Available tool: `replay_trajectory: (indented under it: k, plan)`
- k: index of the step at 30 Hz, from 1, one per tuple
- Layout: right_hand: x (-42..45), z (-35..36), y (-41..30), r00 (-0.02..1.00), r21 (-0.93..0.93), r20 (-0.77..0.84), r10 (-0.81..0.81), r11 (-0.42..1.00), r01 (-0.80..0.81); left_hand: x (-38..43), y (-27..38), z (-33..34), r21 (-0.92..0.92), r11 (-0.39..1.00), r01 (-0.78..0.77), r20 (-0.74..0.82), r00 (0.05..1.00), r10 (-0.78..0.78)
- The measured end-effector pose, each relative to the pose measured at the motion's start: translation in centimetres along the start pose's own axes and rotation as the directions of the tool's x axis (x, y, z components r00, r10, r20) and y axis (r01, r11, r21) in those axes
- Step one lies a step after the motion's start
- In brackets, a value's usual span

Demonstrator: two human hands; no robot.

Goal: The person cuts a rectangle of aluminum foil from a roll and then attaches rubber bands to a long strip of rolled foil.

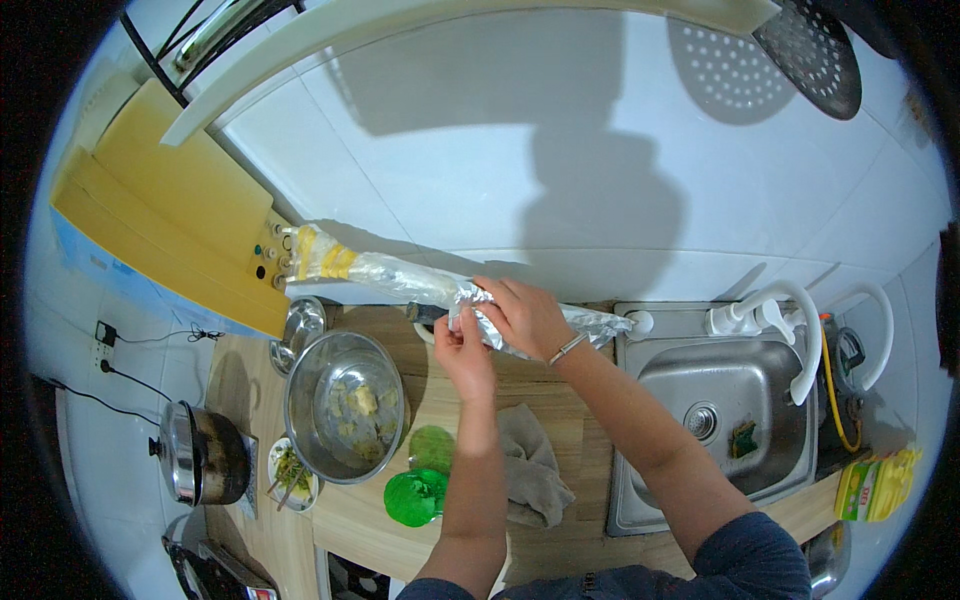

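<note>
My left hand (466,349) pinches the edge of crinkled aluminium foil (491,330) between thumb and fingers. Over the same foil lies my right hand (529,315), its fingers bent against it, a bracelet on the wrist. The foil is wrapped on a long pipe covered in clear plastic (405,274), which runs along the wall from the yellow unit to the sink's back corner and bears yellow tape near its left end. A dark cylindrical end (425,313) shows just left of my hands; the rest of it is hidden.
A steel bowl (345,465) with pale food pieces stands left on the wooden counter, near a plate of food with chopsticks (292,476), a lidded pot (202,454) and a green lidded container (415,497). A grey cloth (529,465) lies beside the steel sink (720,397) with its white faucet (802,337).
</note>
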State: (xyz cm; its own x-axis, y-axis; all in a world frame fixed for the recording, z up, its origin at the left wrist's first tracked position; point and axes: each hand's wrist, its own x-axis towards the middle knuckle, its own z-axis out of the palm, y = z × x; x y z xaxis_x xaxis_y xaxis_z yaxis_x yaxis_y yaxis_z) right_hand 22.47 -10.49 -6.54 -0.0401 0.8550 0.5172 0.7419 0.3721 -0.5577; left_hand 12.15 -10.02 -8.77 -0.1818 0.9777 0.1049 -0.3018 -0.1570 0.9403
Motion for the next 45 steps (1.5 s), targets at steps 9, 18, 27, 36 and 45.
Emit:
replay_trajectory:
  k: [9, 18, 27, 36, 45]
  plan:
    - [-0.5, 0.9, 0.1, 0.995, -0.190, -0.068, -0.070, 0.980, 0.056, -0.5, 0.0, -0.7, 0.084, 0.996, -0.042, 0.030, 0.999, 0.040]
    - [-0.7, 1.4, -0.1, 0.987, -0.253, -0.115, -0.109, 0.964, 0.077, 0.8, 1.1, 0.3, 0.091, 0.996, 0.022, 0.020, 1.000, -0.024]
    - [-0.4, -1.6, 0.2, 0.984, 0.045, 0.151, 0.090, 0.994, -0.098, 0.4, 1.9, 1.0, 0.077, 0.997, -0.005, 0.022, 1.000, 0.003]
    - [-1.6, 0.3, 1.4, 0.999, -0.071, -0.045, -0.026, 0.997, 0.022, 0.1, 1.2, 1.1, 0.061, 0.997, 0.049, -0.056, 0.997, -0.046]
    - [-1.9, 0.2, 1.6, 0.997, 0.025, -0.074, 0.003, 1.000, -0.001, 0.3, 1.3, 1.4, -0.033, 0.993, 0.113, -0.023, 0.993, -0.114]
